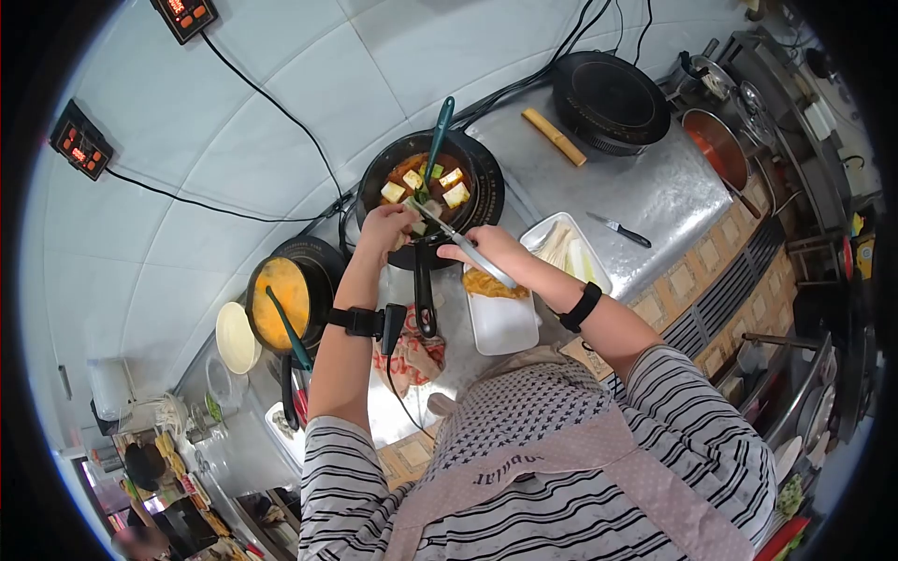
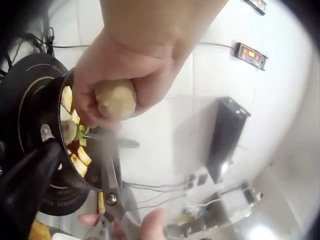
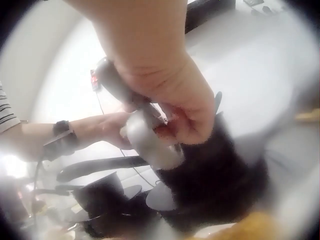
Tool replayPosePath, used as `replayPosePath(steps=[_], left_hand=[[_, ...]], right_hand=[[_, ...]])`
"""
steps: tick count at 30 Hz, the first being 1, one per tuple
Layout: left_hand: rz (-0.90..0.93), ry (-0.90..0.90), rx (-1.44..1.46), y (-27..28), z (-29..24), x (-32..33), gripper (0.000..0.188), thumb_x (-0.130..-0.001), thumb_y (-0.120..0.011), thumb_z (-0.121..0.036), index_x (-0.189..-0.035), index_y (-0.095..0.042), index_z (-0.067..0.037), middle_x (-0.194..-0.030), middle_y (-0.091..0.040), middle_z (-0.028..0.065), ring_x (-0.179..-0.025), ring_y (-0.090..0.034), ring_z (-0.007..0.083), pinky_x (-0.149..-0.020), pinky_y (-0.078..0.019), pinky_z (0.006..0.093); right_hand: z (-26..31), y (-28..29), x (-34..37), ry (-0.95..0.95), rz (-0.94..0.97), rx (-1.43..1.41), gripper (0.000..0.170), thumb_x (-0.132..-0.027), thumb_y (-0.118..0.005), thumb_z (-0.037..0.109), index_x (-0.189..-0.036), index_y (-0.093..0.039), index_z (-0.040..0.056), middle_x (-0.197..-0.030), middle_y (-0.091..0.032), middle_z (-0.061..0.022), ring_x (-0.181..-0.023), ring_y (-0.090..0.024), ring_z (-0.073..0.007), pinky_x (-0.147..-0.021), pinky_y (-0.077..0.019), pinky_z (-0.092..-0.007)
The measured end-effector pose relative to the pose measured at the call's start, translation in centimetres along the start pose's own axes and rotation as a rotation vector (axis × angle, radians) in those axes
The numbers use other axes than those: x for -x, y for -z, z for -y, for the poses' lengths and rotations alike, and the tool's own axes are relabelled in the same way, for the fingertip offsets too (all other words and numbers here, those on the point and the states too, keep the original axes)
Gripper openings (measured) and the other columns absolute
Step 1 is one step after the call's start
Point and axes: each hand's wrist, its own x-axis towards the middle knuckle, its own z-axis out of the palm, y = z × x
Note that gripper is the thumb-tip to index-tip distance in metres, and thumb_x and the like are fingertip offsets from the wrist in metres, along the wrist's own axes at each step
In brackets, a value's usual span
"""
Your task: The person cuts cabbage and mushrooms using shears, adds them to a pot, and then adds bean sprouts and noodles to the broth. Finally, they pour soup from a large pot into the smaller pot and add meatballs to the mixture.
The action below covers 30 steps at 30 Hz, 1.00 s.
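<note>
Over the frying pan (image 1: 365,187), my left hand (image 1: 391,229) grips a pale, round-ended vegetable (image 2: 116,100); its kind is hard to tell. My right hand (image 1: 494,251) holds kitchen scissors (image 2: 111,199) by their grey handles. The blades point to just below my left fingers, over the pan's near rim. White tofu cubes (image 1: 456,194) and green pieces sit in red-brown sauce in the pan, and a green-handled utensil (image 1: 440,136) leans on its far side. The pan's black handle (image 1: 424,290) points toward my body.
Two white trays stand to the right, one with orange-yellow food (image 1: 494,284), the other with white stalks (image 1: 559,245). A small knife (image 1: 622,230) lies beyond them. A pot of yellow soup (image 1: 281,299) is at left, beside a patterned cloth (image 1: 412,360). Behind are a black cooktop (image 1: 610,98) and a wooden stick (image 1: 554,136).
</note>
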Motion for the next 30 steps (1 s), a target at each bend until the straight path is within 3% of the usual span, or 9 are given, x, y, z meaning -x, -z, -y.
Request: replayPosePath(steps=[4, 7, 10, 13, 16, 25, 28, 30], left_hand=[[0.067, 0.021, 0.265, 1.1, -1.4, 0.8, 0.035, -0.078, -0.059, -0.002, -0.111, -0.050, 0.003, -0.085, -0.058, 0.0087, -0.071, -0.059, 0.0142, -0.057, -0.0478, 0.0226], [0.170, 0.007, 0.340, 1.5, -1.5, 1.3, 0.030, -0.081, -0.057, 0.001, -0.110, -0.051, 0.002, -0.093, -0.061, 0.0098, -0.082, -0.062, 0.0168, -0.062, -0.0487, 0.0218], [0.187, -0.006, 0.328, 1.6, -1.2, 1.1, 0.028, -0.080, -0.060, 0.000, -0.107, -0.052, 0.001, -0.091, -0.063, 0.0089, -0.079, -0.062, 0.0161, -0.063, -0.0482, 0.0211], [0.075, -0.056, 0.313, 0.7, -1.3, 2.0, 0.027, -0.079, -0.063, -0.002, -0.104, -0.054, 0.000, -0.088, -0.064, 0.0082, -0.077, -0.063, 0.0151, -0.062, -0.0478, 0.0210], [0.075, -0.052, 0.233, 0.3, -1.1, 2.1, 0.018, -0.080, -0.064, -0.006, -0.097, -0.059, -0.001, -0.082, -0.064, 0.0080, -0.069, -0.060, 0.0117, -0.057, -0.0469, 0.0192], [0.081, 0.048, 0.197, 0.7, 0.0, -0.8, 0.021, -0.080, -0.065, -0.015, -0.092, -0.058, 0.000, -0.079, -0.060, 0.0072, -0.063, -0.057, 0.0129, -0.055, -0.0472, 0.0212], [0.000, 0.117, 0.474, 1.0, -0.6, -1.1, 0.023, -0.082, -0.062, -0.015, -0.095, -0.055, 0.003, -0.083, -0.056, 0.0077, -0.071, -0.058, 0.0165, -0.063, -0.0499, 0.0227], [0.046, 0.191, 0.634, 1.2, -1.8, 0.0, 0.021, -0.083, -0.060, -0.014, -0.092, -0.054, 0.004, -0.084, -0.055, 0.0075, -0.077, -0.058, 0.0192, -0.069, -0.0520, 0.0264]], right_hand=[[0.3, 0.8, 1.2, -0.064, 0.034, -0.101, 0.069, -0.074, -0.055, 0.065, -0.089, -0.061, -0.0016, -0.069, -0.061, -0.0121, -0.067, -0.059, -0.0237, -0.063, -0.0450, -0.0339], [-0.1, -0.4, 1.0, 0.006, 0.087, -0.186, 0.078, -0.072, -0.051, 0.071, -0.098, -0.061, -0.0023, -0.086, -0.063, -0.0185, -0.083, -0.061, -0.0305, -0.074, -0.0453, -0.0357], [-0.4, -1.5, 0.9, 0.140, 0.015, -0.196, 0.081, -0.071, -0.050, 0.072, -0.102, -0.058, -0.0024, -0.092, -0.062, -0.0199, -0.089, -0.060, -0.0318, -0.078, -0.0446, -0.0359], [-0.4, -1.5, 0.6, 0.105, 0.086, -0.179, 0.072, -0.079, -0.055, 0.059, -0.115, -0.052, -0.0018, -0.100, -0.060, -0.0167, -0.094, -0.056, -0.0226, -0.085, -0.0417, -0.0309], [-0.7, -1.9, 0.2, 0.112, 0.093, -0.204, 0.069, -0.079, -0.056, 0.058, -0.114, -0.053, -0.0020, -0.097, -0.061, -0.0155, -0.090, -0.056, -0.0219, -0.082, -0.0423, -0.0313], [0.2, -0.9, 1.2, 0.035, -0.045, -0.066, 0.069, -0.070, -0.058, 0.068, -0.073, -0.061, -0.0012, -0.059, -0.056, -0.0082, -0.059, -0.056, -0.0203, -0.059, -0.0446, -0.0337], [-0.5, -0.8, 0.8, -0.039, -0.049, -0.053, 0.070, -0.069, -0.058, 0.069, -0.079, -0.061, -0.0010, -0.058, -0.056, -0.0080, -0.056, -0.055, -0.0220, -0.058, -0.0444, -0.0338], [-1.1, -0.4, 1.2, -0.110, -0.012, -0.180, 0.070, -0.069, -0.058, 0.068, -0.083, -0.061, -0.0006, -0.058, -0.057, -0.0084, -0.054, -0.056, -0.0241, -0.057, -0.0443, -0.0342]])
